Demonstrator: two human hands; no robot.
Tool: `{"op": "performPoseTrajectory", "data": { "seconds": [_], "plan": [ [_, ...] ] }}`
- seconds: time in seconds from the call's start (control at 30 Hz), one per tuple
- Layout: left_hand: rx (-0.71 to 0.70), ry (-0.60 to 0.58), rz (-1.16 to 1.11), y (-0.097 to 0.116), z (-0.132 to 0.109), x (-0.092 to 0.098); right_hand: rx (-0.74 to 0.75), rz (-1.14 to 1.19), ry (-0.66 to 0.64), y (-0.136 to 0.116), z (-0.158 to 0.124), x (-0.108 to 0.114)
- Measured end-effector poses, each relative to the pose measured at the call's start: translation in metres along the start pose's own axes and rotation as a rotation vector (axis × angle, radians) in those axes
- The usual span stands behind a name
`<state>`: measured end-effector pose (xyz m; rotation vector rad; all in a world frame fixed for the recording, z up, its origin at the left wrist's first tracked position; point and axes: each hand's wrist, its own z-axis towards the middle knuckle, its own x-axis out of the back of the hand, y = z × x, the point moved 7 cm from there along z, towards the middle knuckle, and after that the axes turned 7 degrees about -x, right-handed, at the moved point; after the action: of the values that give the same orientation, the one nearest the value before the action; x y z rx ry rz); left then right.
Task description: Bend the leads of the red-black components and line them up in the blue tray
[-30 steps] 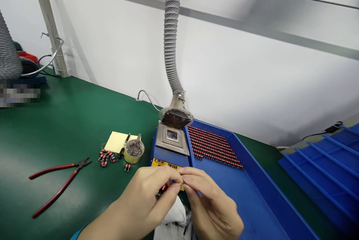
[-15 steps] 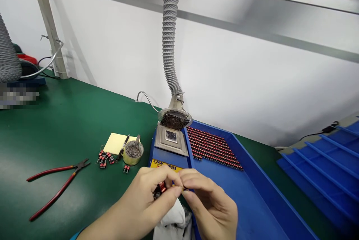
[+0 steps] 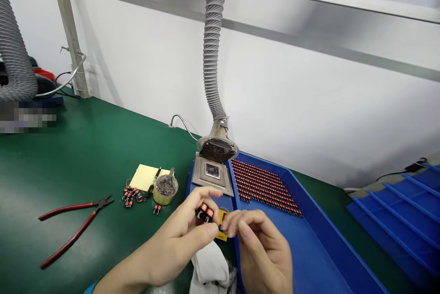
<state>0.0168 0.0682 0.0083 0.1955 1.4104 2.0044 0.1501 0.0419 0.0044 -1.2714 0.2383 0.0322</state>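
My left hand (image 3: 187,234) is closed around small red and black components (image 3: 205,213), which show between its thumb and fingers. Just to its right, my right hand (image 3: 263,243) has its fingers curled and thumb against the index finger; whatever it may pinch is too small to make out. Both hands are above the near end of a blue soldering pot (image 3: 212,179) with a square metal top. Right of it, a blue tray (image 3: 292,243) holds rows of red and black components (image 3: 264,186).
Red-handled pliers (image 3: 77,234) lie on the green table (image 3: 89,147). Loose components (image 3: 132,194), yellow paper (image 3: 144,176), a pen (image 3: 153,182) and a round tin (image 3: 165,189) sit left of the pot. A fume hose (image 3: 213,51) hangs above. White cloth (image 3: 210,266) lies below the hands.
My hands have moved slightly apart. The left hand has opened up its grip somewhat, so the components show more clearly. The whole view has shifted a little.
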Motion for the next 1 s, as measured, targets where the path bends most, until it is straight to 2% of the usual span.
{"op": "performPoseTrajectory", "data": {
  "seconds": [0.1, 0.23, 0.37, 0.6, 0.67, 0.8, 0.87, 0.93, 1.0],
  "plan": [
    [-0.056, 0.039, -0.11, -0.001, 0.0, 0.001, -0.209, 0.261, -0.002, 0.02, 0.0, -0.019],
    [0.033, 0.085, 0.006, -0.006, 0.001, 0.003, -0.4, 0.501, 0.061, 0.04, -0.005, -0.039],
    [0.066, 0.165, 0.068, -0.004, 0.006, 0.015, -0.414, 0.476, 0.118, 0.051, -0.006, -0.038],
    [0.128, 0.422, -0.234, -0.013, 0.007, 0.035, -0.371, 0.39, 0.065, 0.056, -0.006, -0.042],
    [0.081, 0.496, -0.248, -0.009, 0.006, 0.042, -0.37, 0.372, 0.014, 0.055, -0.006, -0.045],
    [-0.108, 0.677, -0.236, 0.013, 0.0, 0.066, -0.391, 0.358, -0.041, 0.054, -0.004, -0.044],
    [-0.104, 0.648, -0.191, 0.019, 0.0, 0.071, -0.42, 0.383, -0.035, 0.054, -0.003, -0.042],
    [-0.022, 0.482, -0.072, 0.019, 0.005, 0.064, -0.442, 0.407, -0.025, 0.053, -0.003, -0.041],
    [0.093, 0.279, 0.013, 0.01, 0.008, 0.049, -0.454, 0.415, -0.015, 0.053, -0.004, -0.041]
  ]
}}
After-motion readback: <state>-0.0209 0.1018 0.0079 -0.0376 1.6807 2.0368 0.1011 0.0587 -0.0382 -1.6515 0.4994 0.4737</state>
